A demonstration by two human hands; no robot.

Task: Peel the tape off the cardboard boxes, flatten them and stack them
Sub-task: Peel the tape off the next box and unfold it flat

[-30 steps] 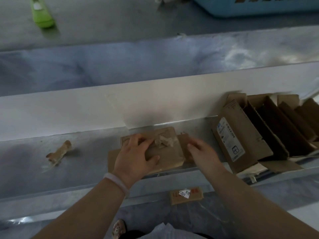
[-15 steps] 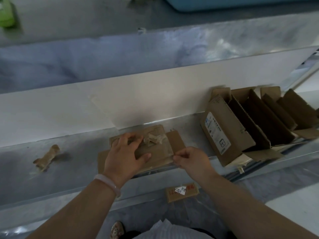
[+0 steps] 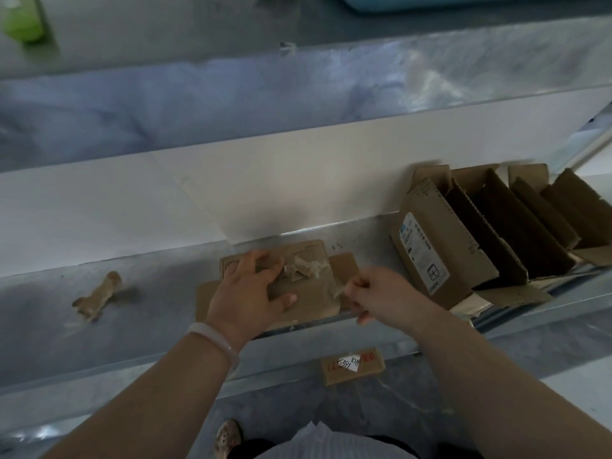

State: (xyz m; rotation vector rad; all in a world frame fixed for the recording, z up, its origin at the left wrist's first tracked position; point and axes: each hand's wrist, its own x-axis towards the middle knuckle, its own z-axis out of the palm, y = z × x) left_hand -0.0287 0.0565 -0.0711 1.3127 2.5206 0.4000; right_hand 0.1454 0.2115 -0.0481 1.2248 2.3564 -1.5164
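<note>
peel step | left hand (image 3: 251,293) flat, pinning flattened box (image 3: 311,299) | right hand (image 3: 384,294) pinching tape strip (image 3: 339,290) | next: likely pull strip right

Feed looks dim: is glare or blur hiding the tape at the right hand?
Head view: dim, only a glare streak on the grey metal shelf behind the flattened brown cardboard box; head view: the right hand and the pale tape strip it pinches are motion-blurred, yet readable.

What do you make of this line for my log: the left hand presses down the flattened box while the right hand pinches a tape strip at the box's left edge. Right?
Not quite. The head view shows the right hand pinching the tape strip at the right edge of the flattened box, not the left. The left hand does press the box down.
</note>
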